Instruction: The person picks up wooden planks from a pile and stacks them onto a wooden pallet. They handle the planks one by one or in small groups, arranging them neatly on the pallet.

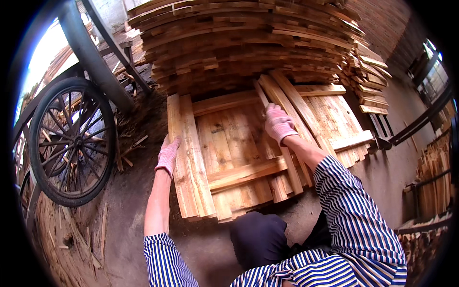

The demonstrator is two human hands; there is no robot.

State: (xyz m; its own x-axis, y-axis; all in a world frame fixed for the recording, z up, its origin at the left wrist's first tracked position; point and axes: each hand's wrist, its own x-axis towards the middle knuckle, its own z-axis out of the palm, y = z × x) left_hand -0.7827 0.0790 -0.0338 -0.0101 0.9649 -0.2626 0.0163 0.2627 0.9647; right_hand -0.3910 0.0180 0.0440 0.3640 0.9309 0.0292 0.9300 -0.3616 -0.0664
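On the wooden panel [229, 143] the right hand [278, 123] clenches a long slat [282, 143] — the left hand [168, 155] lies open-palmed on the panel's left edge, beside a cart wheel [71, 141].

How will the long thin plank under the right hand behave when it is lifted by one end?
The plank looks stiff but thin, so it may bend slightly. It is probably light. The right hand wears a glove, and the wood looks rough, so slipping seems unlikely.
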